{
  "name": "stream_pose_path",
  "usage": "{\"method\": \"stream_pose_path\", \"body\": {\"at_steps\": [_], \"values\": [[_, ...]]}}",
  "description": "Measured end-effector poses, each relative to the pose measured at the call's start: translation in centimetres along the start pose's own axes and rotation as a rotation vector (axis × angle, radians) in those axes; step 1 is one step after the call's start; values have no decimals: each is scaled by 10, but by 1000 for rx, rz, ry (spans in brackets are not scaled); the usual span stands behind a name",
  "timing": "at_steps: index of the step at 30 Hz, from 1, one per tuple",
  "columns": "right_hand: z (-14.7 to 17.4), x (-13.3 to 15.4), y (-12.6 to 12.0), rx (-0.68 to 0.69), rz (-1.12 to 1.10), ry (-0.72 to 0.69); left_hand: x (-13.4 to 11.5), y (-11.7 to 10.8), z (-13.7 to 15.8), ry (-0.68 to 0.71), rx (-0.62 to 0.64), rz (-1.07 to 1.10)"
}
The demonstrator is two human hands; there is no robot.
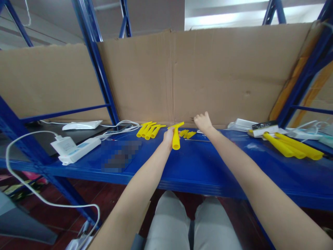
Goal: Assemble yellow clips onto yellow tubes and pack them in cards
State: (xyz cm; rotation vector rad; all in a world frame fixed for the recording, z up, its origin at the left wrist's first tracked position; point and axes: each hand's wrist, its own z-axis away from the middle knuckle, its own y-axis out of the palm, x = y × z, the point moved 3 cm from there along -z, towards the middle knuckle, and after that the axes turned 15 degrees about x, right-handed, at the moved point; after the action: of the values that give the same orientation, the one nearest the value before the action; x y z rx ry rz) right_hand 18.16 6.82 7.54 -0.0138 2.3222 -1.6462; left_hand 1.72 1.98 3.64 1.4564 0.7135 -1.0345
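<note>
My left hand (168, 136) is closed around a yellow T-shaped plastic handle (176, 139), its round hollow end facing me and its flat crosspiece away from me. To the right and a little higher, my right hand (203, 121) is closed near the cardboard. A small dark tip (192, 119) shows at its left side; what the fingers hold is hidden. Several small yellow pieces (187, 134) lie on the blue shelf (197, 166) between the hands, close to a thin metal rod (196, 140). Left of my left hand, similar yellow handles (148, 131) lie in a row.
Cardboard (221, 76) stands along the back. On the left are a white power strip (79, 151), a charger (63, 145) and cables. More yellow tubes (292, 146) and a black-and-white box (265, 128) lie at right. Blue posts (96, 66) frame the shelf.
</note>
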Motion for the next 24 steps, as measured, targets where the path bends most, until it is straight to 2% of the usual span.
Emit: {"method": "stream_pose_path", "body": {"at_steps": [5, 9, 13, 17, 21, 24], "values": [[15, -15, -27, -161, -36, 51, -1, 0, 4, -8, -39, -19], [34, -36, -32, -399, -306, 36, 0, -2, 1, -6, -49, -31], [62, -51, -18, -626, -616, -28, 0, -4, -4, 7, -63, -39], [86, -59, 3, -667, -898, 26, 2, -7, -8, 14, -81, -40], [95, -63, 12, -680, -1115, 57, 3, -10, -10, 6, -104, -31], [91, -60, 16, -602, -1387, 79, 4, -10, -10, 6, -122, -13]]}}
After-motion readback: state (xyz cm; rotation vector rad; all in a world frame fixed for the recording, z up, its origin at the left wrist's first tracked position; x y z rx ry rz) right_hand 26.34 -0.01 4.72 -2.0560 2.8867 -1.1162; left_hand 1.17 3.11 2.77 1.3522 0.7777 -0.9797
